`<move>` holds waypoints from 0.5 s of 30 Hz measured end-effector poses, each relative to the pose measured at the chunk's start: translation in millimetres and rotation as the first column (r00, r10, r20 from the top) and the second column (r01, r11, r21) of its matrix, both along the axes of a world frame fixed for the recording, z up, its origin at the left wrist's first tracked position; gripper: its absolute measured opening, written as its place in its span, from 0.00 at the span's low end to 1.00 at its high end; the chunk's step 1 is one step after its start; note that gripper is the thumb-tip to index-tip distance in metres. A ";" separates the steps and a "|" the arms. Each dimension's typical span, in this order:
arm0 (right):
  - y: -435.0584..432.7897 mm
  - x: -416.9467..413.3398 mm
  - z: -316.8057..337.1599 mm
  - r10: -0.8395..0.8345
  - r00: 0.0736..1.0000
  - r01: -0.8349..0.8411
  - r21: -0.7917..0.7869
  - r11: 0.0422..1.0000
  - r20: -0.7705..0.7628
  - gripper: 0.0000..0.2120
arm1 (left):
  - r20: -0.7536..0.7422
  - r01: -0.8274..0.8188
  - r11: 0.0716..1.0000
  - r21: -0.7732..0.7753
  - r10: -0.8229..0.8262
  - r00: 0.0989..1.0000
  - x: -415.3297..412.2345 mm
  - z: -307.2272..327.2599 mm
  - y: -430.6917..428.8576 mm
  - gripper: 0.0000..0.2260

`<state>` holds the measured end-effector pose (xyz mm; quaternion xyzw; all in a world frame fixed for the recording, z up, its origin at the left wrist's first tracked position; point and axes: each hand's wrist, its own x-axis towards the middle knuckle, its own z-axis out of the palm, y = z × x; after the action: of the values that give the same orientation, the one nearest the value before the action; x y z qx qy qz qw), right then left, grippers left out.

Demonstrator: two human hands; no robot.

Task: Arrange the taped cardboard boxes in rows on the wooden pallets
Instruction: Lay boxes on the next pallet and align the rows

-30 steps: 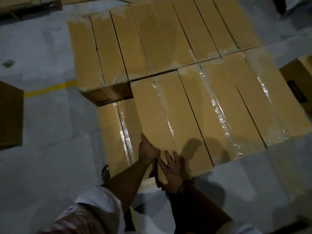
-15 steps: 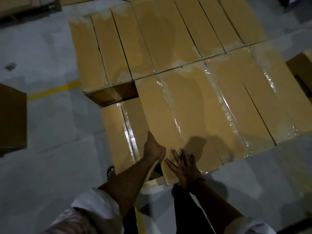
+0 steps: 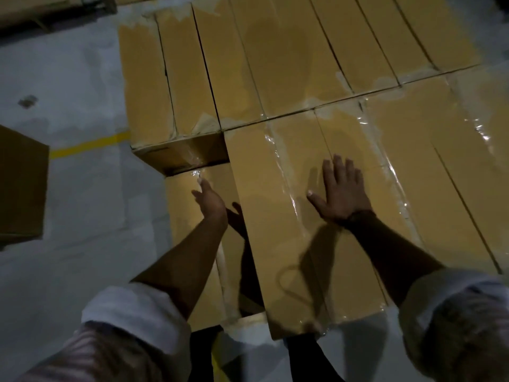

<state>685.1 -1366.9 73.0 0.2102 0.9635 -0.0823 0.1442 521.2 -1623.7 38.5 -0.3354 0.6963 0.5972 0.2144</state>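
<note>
Long taped cardboard boxes fill the view in two rows. The nearest top box (image 3: 275, 216) runs toward me, with clear tape along its lid. My right hand (image 3: 340, 193) lies flat on that lid, fingers spread. My left hand (image 3: 210, 201) is held edge-on with straight fingers against the box's left side, above a lower box (image 3: 187, 216) that sits one layer down. The back row of boxes (image 3: 275, 64) lies beyond a seam. The pallet under the stack is hidden.
Grey concrete floor (image 3: 68, 216) with a yellow line (image 3: 88, 146) lies to the left. A separate brown box (image 3: 22, 183) stands at the left edge. Another stack of cardboard (image 3: 41, 9) shows at the top left.
The view has closed in on the stack. My right hand slid from the box's near end up onto its lid. My left hand moved forward along the box's left side.
</note>
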 end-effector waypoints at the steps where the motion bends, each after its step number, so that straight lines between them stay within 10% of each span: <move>1: 5.3 -10.3 -5.4 0.098 0.995 -0.099 0.036 0.994 0.019 0.44 | 0.014 0.064 0.998 -0.027 -0.064 0.998 -6.5 -14.6 6.0 0.45; 7: 19.5 -39.3 -43.2 0.127 0.992 -0.127 0.059 0.990 0.001 0.41 | -0.244 0.465 0.882 -0.079 -0.469 0.849 7.7 1.5 61.7 0.36; 15: 17.5 -39.1 -51.3 0.111 0.993 -0.109 0.065 0.992 -0.032 0.42 | -0.324 0.502 0.852 -0.151 -0.522 0.789 -2.7 -14.3 51.9 0.30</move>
<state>646.1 -1349.3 21.6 0.1596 0.9781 -0.0474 0.1245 518.5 -1571.8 24.2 -0.0274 0.8047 0.5468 0.2299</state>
